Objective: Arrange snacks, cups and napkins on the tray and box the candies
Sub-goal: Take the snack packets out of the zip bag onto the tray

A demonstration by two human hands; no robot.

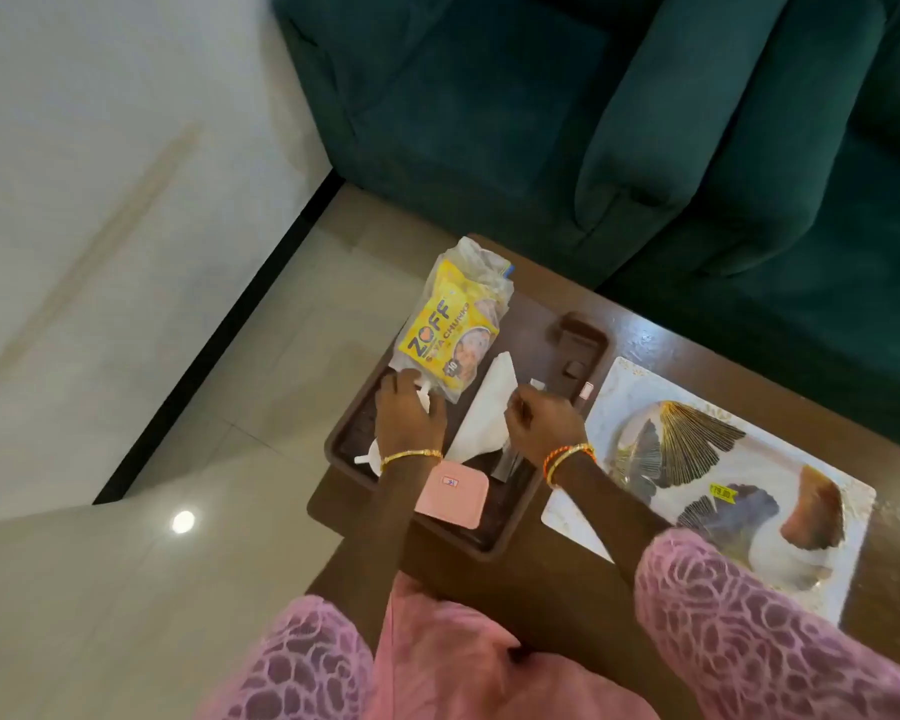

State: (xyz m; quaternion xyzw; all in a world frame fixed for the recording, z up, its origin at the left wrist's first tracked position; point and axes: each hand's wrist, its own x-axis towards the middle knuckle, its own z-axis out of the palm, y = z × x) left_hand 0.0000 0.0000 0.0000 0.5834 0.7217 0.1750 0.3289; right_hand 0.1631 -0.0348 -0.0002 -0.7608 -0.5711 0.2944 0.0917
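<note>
Tray (591,350) w/ snack pkt (450,330) at far end; left hand (409,413) lies flat on pkt's base, steadying; right hand (541,420) pinches napkin (489,402) edge, prob. to place it; pink box (453,493) at near rim.

One view only, head cam, wide-angle, looking steeply down & fwd from above a standing person; pink sleeves come in from the bottom edge. Frame is rolled, so floor lines & the table (489,589) run diagonally. Tray (591,350) sits about mid-frame, near enough to read print on the snack pack (450,332). Both hands, left (409,410) & right (541,426), lie just below centre. Sofa (619,122) fills the top right, floor the left. No second view to share anything with
</note>
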